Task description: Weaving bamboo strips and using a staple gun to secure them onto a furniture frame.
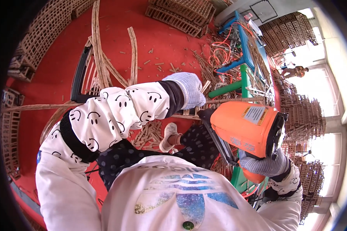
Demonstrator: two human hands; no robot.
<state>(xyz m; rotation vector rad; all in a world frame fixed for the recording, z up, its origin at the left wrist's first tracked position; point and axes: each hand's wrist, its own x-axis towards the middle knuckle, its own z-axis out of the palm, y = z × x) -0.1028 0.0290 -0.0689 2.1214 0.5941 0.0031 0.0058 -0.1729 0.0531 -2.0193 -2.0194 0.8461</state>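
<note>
Right hand point(264, 163): gripping the orange nail gun point(239, 123) by its handle, wrapping gloved fingers around it.
Nail gun: hanging at right, pointing its dark nose left toward the left hand.
Left hand point(185, 88): curling downward near the wooden strip point(254, 99); hiding its fingertips, so cannot tell whether pinching.
Blue table point(245, 42): standing far right, bearing wood pieces.
Wood scraps point(146, 136): littering the red floor point(162, 44).
Lattice stacks point(300, 119): rising at far right.
</note>
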